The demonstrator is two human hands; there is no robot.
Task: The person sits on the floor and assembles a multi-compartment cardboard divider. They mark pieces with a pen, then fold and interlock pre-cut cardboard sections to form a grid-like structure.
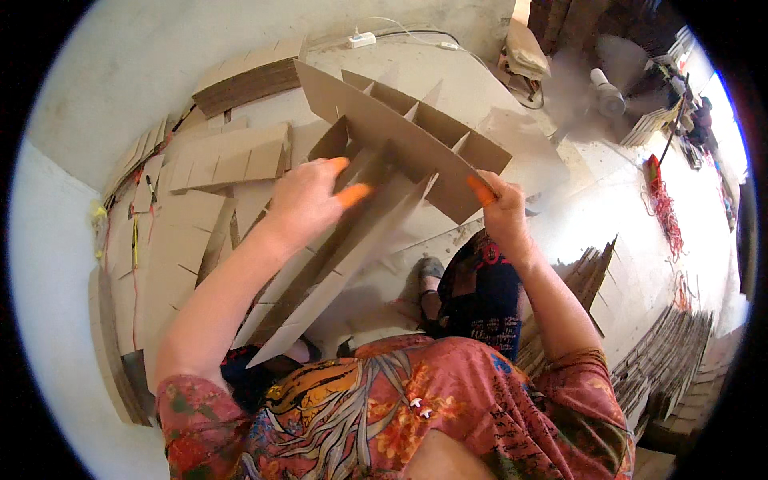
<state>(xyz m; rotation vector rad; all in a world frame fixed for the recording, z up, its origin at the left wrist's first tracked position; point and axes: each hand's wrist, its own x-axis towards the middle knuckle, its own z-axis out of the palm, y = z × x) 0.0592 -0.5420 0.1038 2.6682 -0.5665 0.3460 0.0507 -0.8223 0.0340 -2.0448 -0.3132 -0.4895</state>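
A cardboard divider grid (pixel 416 128), made of slotted strips crossing one another, stands tilted in front of me. My right hand (pixel 504 212), with an orange finger cover, grips the right end of its long strip. My left hand (pixel 308 200) is beside the grid's near left part, slightly blurred. Its orange-covered thumb and finger are apart, and I see nothing between them. Long cardboard strips (pixel 320 296) run from the grid toward my lap, passing beneath the left hand and forearm. The left hand's other fingers are partly hidden.
Slotted cardboard sheets (pixel 232 156) lie at left, with a stack (pixel 248 84) against the wall. A white power strip (pixel 362 39) and cable lie at the back. A fan (pixel 608 96) stands back right. Red string (pixel 662 208) and stacked cardboard (pixel 668 352) are at right.
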